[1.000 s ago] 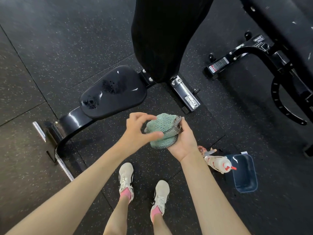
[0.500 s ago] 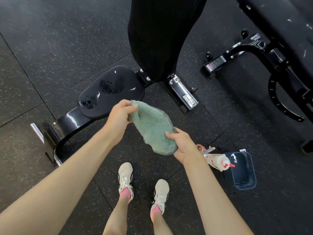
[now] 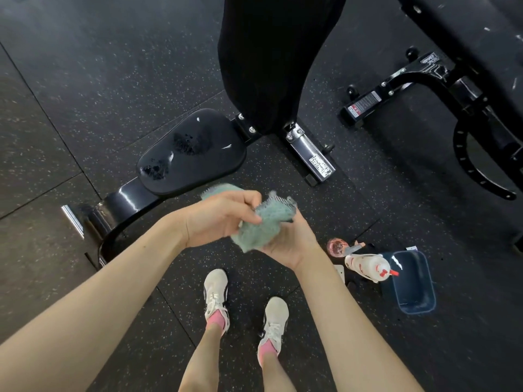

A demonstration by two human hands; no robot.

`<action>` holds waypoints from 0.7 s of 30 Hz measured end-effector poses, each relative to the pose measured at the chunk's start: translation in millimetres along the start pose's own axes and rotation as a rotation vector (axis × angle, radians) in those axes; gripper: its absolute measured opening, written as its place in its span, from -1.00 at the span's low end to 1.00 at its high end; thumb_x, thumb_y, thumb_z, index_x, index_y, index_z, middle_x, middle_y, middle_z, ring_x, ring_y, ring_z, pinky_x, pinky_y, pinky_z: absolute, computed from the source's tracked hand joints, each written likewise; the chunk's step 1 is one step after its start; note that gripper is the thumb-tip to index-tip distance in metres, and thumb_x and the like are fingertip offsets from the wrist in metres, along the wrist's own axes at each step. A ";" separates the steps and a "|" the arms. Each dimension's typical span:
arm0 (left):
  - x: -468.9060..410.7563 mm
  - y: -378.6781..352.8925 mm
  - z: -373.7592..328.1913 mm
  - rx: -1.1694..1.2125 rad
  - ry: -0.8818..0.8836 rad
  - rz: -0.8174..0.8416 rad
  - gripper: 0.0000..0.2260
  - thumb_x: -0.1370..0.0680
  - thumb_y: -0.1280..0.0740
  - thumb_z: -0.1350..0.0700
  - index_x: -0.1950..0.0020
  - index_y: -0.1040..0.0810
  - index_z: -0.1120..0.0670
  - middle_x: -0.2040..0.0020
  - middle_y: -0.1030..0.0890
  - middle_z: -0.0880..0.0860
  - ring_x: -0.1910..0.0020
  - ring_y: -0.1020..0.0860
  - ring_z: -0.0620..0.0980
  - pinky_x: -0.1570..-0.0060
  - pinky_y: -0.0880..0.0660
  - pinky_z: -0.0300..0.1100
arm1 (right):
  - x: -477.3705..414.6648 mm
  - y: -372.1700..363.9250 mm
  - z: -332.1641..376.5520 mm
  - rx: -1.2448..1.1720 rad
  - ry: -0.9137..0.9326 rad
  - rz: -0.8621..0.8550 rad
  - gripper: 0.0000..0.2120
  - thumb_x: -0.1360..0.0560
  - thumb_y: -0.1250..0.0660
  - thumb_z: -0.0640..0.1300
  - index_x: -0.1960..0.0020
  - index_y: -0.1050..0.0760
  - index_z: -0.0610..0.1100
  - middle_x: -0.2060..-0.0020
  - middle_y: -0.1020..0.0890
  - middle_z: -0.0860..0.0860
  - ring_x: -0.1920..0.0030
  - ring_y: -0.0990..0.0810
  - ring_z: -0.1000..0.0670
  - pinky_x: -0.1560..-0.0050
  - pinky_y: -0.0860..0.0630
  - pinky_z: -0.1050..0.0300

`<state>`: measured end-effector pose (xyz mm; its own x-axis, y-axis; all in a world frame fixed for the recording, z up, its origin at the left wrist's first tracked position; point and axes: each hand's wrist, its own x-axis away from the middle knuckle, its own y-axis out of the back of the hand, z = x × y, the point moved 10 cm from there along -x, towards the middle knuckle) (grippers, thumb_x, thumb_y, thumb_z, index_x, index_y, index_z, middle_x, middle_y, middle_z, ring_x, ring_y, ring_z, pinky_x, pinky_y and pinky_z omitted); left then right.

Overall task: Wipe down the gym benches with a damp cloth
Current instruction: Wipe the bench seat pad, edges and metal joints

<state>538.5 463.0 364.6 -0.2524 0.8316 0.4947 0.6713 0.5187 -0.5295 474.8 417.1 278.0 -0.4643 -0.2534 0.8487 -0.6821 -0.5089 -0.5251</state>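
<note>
Between the two hands a green cloth (image 3: 263, 224) sits bunched and blurred. The left hand (image 3: 220, 219) pinches its upper edge with fingers curled over it. The right hand (image 3: 288, 247) lies palm-up beneath it, its fingers closed around the lower folds. Neither hand is free, and the cloth touches nothing else.

Just beyond the knuckles, up and to the left, is the black seat pad (image 3: 192, 162), with wet-looking patches on its surface. Its long axis runs from lower left to upper right, where it meets the tall backrest (image 3: 268, 52). The left hand is the nearer one, so I judge that a short forward reach would land the cloth on the pad.

A second bench (image 3: 467, 38) stands to the right, well apart. A spray bottle (image 3: 368, 265) lies on the rubber floor (image 3: 85, 66) against a blue tub (image 3: 413, 284), beside the white shoes (image 3: 216, 290)
</note>
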 end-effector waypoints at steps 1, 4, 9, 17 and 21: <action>4.4 -8.9 4.1 0.005 0.033 0.088 -0.84 -0.40 -0.36 0.23 0.31 -0.42 0.07 0.04 -0.53 0.12 -0.03 -0.53 0.09 0.09 -0.50 -0.15 | 0.8 -1.9 1.3 0.015 0.010 0.004 -0.25 -0.59 0.13 0.34 -0.18 -0.45 -0.30 -0.10 -0.58 -0.32 -0.14 -0.55 -0.27 -0.13 -0.48 -0.21; 16.3 -13.8 14.1 0.002 0.119 0.194 -0.88 -0.37 -0.35 0.24 0.28 -0.44 0.06 0.05 -0.59 0.07 0.02 -0.56 0.04 0.12 -0.52 -0.22 | 0.0 6.8 5.6 0.069 0.027 -0.078 -0.23 -0.55 0.01 0.37 -0.10 -0.48 -0.36 -0.04 -0.61 -0.33 -0.08 -0.58 -0.27 -0.09 -0.50 -0.17; 32.2 -3.1 19.4 -0.030 0.162 0.176 -0.83 -0.37 -0.36 0.27 0.21 -0.39 0.08 0.17 -0.54 0.00 0.15 -0.53 -0.05 0.15 -0.47 -0.27 | -8.6 2.5 9.6 -0.006 0.109 -0.089 -0.53 -0.59 -0.22 -0.01 -0.38 -0.38 -0.28 -0.24 -0.53 -0.30 -0.16 -0.56 -0.25 -0.07 -0.53 -0.17; 35.4 -17.9 5.0 -0.235 0.059 0.173 -0.79 -0.42 -0.25 0.43 0.20 -0.41 0.13 0.12 -0.49 0.09 0.08 -0.49 0.00 0.12 -0.49 -0.28 | -5.9 -8.4 2.2 0.213 0.125 0.001 -0.63 -0.50 -0.24 -0.32 -0.30 -0.44 -0.29 -0.18 -0.56 -0.28 -0.06 -0.59 -0.19 -0.12 -0.53 -0.17; 28.9 4.8 -13.3 -0.232 -0.010 -0.013 -0.63 -0.46 -0.13 0.55 0.02 -0.56 0.16 -0.01 -0.65 0.11 -0.02 -0.60 0.04 -0.01 -0.58 -0.10 | 6.9 -37.9 -9.3 0.281 0.118 0.227 -0.74 -0.56 -0.17 -0.20 -0.11 -0.60 -0.21 -0.11 -0.62 -0.19 0.00 -0.66 -0.05 0.00 -0.62 0.01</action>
<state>543.7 486.9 385.6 -0.2681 0.8279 0.4927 0.8097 0.4708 -0.3504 492.1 442.3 303.2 -0.6591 -0.2975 0.6907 -0.3805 -0.6603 -0.6475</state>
